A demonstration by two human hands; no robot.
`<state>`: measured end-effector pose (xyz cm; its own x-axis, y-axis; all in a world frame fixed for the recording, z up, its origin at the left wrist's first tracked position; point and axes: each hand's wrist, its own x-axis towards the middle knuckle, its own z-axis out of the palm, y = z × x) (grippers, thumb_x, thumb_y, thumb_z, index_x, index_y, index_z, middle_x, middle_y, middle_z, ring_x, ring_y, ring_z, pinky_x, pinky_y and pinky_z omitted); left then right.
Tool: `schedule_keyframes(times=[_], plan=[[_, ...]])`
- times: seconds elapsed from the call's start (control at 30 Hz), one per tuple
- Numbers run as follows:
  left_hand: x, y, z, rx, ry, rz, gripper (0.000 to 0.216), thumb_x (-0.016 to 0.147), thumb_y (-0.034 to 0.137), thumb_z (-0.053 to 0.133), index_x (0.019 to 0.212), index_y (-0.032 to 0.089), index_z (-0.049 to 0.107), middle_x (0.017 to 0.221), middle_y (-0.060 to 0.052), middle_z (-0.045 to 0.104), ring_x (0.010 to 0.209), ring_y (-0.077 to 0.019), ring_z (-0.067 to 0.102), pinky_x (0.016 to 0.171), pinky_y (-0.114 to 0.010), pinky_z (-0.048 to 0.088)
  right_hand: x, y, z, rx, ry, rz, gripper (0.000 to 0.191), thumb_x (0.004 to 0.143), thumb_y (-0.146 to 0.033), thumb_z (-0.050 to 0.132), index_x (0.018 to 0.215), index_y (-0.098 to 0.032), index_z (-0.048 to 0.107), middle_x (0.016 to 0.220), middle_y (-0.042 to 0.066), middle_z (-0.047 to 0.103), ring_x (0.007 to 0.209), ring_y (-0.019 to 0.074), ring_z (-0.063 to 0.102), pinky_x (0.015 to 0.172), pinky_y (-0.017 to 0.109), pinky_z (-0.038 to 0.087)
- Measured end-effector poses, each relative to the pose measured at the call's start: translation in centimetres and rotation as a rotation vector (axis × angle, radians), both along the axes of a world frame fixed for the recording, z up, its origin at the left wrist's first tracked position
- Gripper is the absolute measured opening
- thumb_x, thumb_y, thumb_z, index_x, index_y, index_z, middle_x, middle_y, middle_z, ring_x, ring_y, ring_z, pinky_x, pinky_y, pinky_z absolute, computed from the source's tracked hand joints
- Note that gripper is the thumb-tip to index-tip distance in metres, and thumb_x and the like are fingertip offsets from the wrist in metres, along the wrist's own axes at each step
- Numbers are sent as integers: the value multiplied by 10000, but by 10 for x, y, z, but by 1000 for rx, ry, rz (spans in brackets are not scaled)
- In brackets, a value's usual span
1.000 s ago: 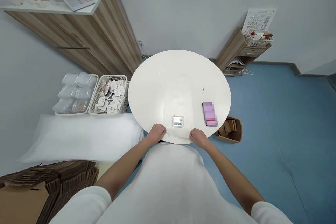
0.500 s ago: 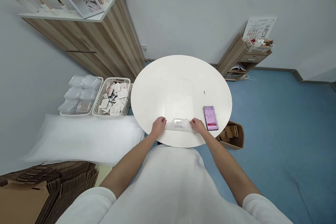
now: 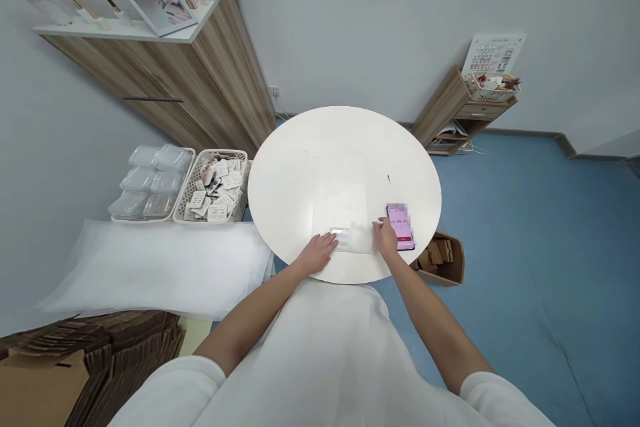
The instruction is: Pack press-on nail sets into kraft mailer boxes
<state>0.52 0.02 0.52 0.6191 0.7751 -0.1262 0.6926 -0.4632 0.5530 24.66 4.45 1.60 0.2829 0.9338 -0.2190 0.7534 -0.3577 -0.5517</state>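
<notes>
left hand (image 3: pixel 319 254), laid nearly flat with its fingers (image 3: pixel 329 240) stretched out and not closed around anything, presses on the left end of a small clear case (image 3: pixel 341 233) near the front edge of the round white counter (image 3: pixel 285 173). the case lies at the near end of a translucent sheet (image 3: pixel 342 190), whose near part appears folded up over it; the film blurs its outline. right hand (image 3: pixel 385 237) is curled beside the phone (image 3: pixel 399 221), thumb and forefinger drawn close together; whether they grip anything cannot be told.

the step in hand is judged to be securing the fold. to do it well, the left fingers should spread light, even pressure, enough to stop the case sliding without creasing the film. the fold is best kept square to the sheet's long sides and snug against the case, since slack would probably let it slip sideways. the right wrist should stay clear of the phone.
</notes>
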Motion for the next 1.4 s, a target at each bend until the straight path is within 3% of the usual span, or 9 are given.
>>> schedule_keyframes(times=[0.07, 0.13, 0.27, 0.37, 0.47, 0.7, 1.07, 1.23, 1.4], plan=[[-1, 0, -1, 7, -10, 6, 494, 732, 133, 456, 1213, 234, 410, 1371, -74, 330, 1268, -239, 263, 1023, -418, 158, 1, -6, 7, 192, -16, -27, 328, 846, -354, 310, 1086, -175, 443, 1001, 102, 556, 898, 213, 515, 703, 321, 392], [-1, -1, 0, 14, -7, 19, 492, 730, 125, 456, 1207, 235, 412, 1368, -71, 336, 1266, -238, 266, 1020, -415, 167, -3, -15, 13, 304, -16, 136, 300, 850, -338, 318, 1049, -175, 472, 1028, 107, 540, 968, 218, 484, 795, 349, 377], [0, -1, 3, 31, 10, 25, 507, 715, 112, 473, 1202, 236, 409, 1366, -71, 332, 1255, -236, 276, 1009, -413, 192, -21, -35, 11, 263, -23, 704, 236, 780, -334, 503, 974, -203, 533, 1103, 106, 525, 1074, 243, 440, 902, 401, 326], [-1, 4, 5, 26, -8, 5, 483, 699, 139, 514, 1165, 243, 439, 1340, -75, 358, 1226, -245, 310, 988, -406, 231, -35, -36, 1, 199, -78, 887, 391, 664, -341, 651, 1009, -208, 521, 1265, 118, 419, 1197, 288, 334, 945, 440, 288], [-2, 12, 7, 23, -39, -9, 428, 673, 194, 578, 1089, 239, 486, 1306, -90, 385, 1207, -271, 321, 969, -413, 249, -44, -26, -8, 151, -113, 927, 473, 592, -311, 717, 1002, -204, 508, 1295, 129, 383, 1208, 301, 324, 934, 446, 306], [4, 22, 12, -2, 27, 33, 444, 595, 300, 680, 995, 232, 500, 1295, -102, 379, 1146, -293, 379, 940, -422, 270, -49, -12, -7, 105, -93, 960, 406, 598, -220, 688, 952, -190, 491, 1182, 121, 455, 1082, 262, 439, 873, 404, 373], [2, -4, 26, -77, 62, -46, 252, 692, 242, 512, 942, 210, 501, 850, -43, 578, 799, -218, 544, 756, -342, 378, -41, -53, 17, -65, 102, 960, 300, 789, -330, 469, 1048, -178, 466, 922, 60, 584, 844, 193, 534, 756, 314, 381], [1, 12, 27, -127, 33, 48, 232, 769, 285, 423, 969, 216, 520, 969, -41, 572, 889, -200, 529, 776, -316, 389, -41, -32, 24, -87, 138, 858, 285, 838, -369, 402, 1026, -198, 531, 1039, 82, 534, 972, 196, 485, 805, 314, 375], [-3, 35, 26, -246, 121, 133, 277, 765, 338, 433, 986, 224, 557, 1046, -58, 551, 972, -221, 505, 797, -322, 395, -45, -3, 23, -200, 160, 818, 326, 846, -417, 376, 1006, -203, 564, 951, 73, 567, 888, 184, 527, 759, 296, 396]])
